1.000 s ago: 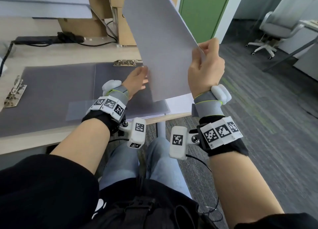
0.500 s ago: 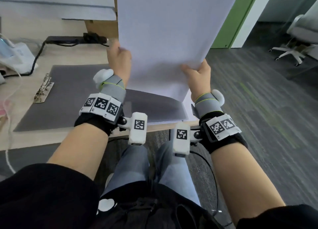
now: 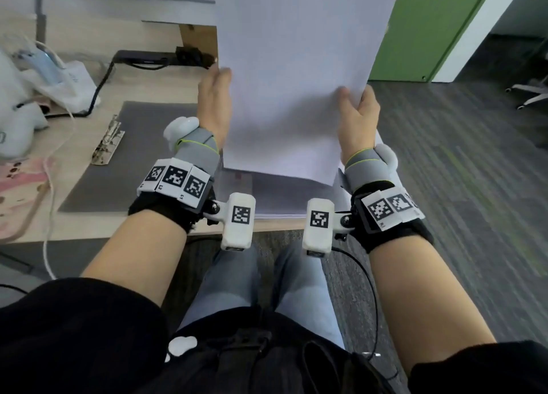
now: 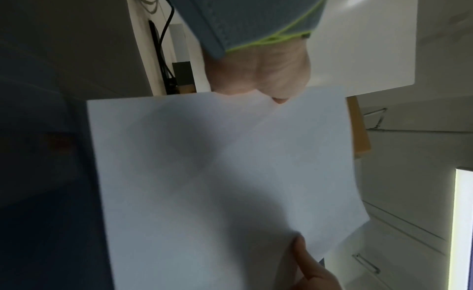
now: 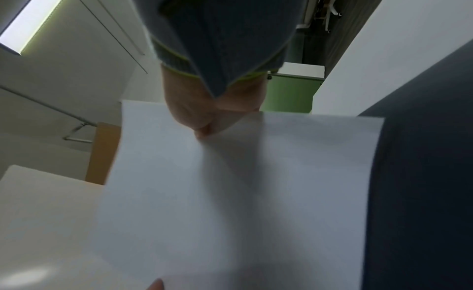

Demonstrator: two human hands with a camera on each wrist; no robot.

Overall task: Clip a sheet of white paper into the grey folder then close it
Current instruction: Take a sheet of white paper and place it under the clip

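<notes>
I hold a white sheet of paper point(image 3: 293, 76) upright in the air in front of me, above the desk. My left hand point(image 3: 215, 103) pinches its left edge and my right hand point(image 3: 357, 112) pinches its right edge. The sheet point(image 4: 217, 193) fills the left wrist view, and the same sheet point(image 5: 243, 193) fills the right wrist view. Below it the grey folder point(image 3: 142, 153) lies open flat on the desk, with its metal clip point(image 3: 106, 144) at the left edge. The sheet hides the right part of the folder.
More white paper point(image 3: 284, 192) lies on the folder's near right part by the desk edge. A power strip with cables point(image 3: 148, 58), white bags point(image 3: 44, 76) and a pink item point(image 3: 17, 192) sit at the left. A green door point(image 3: 427, 29) and carpet are at the right.
A second ago only my right hand held the tilted sheet, while the left one reached under it. The left hand has since taken the left edge, and the sheet is now squared up and closer to me.
</notes>
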